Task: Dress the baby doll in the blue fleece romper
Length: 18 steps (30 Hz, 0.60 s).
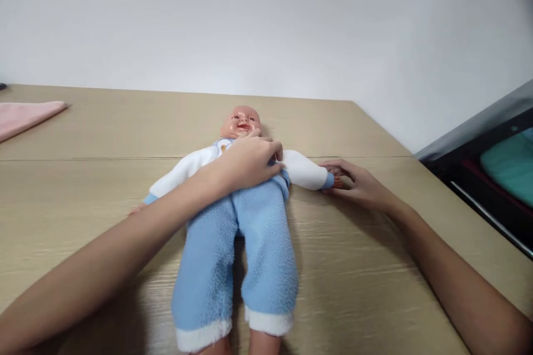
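Observation:
A baby doll (244,120) lies on its back on the table, head at the far side and legs towards me. It wears a fleecy outfit with light blue trousers (266,255), white sleeves and blue cuffs. My left hand (256,158) lies across the doll's chest, its bent fingers closed on the clothing by the shoulder of the arm on the right; the fabric under them is hidden. My right hand (356,183) holds the end of the outstretched white sleeve (306,171), with thumb and fingers on either side of the blue cuff (328,180). The doll's small fingers stick out there.
The wooden table (353,288) has a seam running across it. A pink cloth (27,117) lies at the far left, with a dark object (3,86) behind it. Beyond the right edge is a dark-framed item with teal fabric (510,163). A pale wall stands behind.

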Motion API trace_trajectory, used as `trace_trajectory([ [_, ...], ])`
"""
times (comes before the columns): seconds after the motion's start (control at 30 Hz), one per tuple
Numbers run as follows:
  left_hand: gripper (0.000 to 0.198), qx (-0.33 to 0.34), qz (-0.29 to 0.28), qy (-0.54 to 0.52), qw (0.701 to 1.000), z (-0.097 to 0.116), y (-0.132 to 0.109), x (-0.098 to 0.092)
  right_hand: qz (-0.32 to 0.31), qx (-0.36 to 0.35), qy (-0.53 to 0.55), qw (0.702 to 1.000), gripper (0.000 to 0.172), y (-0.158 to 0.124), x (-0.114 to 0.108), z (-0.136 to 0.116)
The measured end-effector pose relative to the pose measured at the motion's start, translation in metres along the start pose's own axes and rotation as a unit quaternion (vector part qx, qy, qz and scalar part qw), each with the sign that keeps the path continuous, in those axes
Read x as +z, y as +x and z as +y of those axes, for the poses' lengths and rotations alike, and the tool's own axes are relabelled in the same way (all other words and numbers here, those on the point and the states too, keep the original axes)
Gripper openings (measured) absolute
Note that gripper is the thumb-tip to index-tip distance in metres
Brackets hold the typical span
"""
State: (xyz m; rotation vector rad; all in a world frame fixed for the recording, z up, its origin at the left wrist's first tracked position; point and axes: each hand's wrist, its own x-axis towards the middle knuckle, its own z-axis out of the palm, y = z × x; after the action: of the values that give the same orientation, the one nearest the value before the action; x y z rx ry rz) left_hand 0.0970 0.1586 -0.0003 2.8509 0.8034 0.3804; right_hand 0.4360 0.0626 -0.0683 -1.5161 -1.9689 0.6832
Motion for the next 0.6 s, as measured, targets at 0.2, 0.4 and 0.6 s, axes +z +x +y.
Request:
trace_trajectory([
  [0.2, 0.027, 0.048, -0.038, -0.024, 0.998, -0.02, 0.015, 0.015, 0.075, 0.034, 0.118, 0.99, 0.056, -0.002, 0.007, -0.01],
  [0.4, 0.03, 0.193, 0.04, -0.163, 0.967, -0.03, 0.007, 0.015, 0.179, -0.012, 0.157, 0.971, 0.057, 0.022, 0.024, -0.047],
  [0.6, 0.035, 0.314, 0.151, -0.034, 0.937, -0.03, 0.001, 0.015, 0.098, -0.06, 0.219, 0.969, 0.056, 0.068, 0.04, -0.083],
])
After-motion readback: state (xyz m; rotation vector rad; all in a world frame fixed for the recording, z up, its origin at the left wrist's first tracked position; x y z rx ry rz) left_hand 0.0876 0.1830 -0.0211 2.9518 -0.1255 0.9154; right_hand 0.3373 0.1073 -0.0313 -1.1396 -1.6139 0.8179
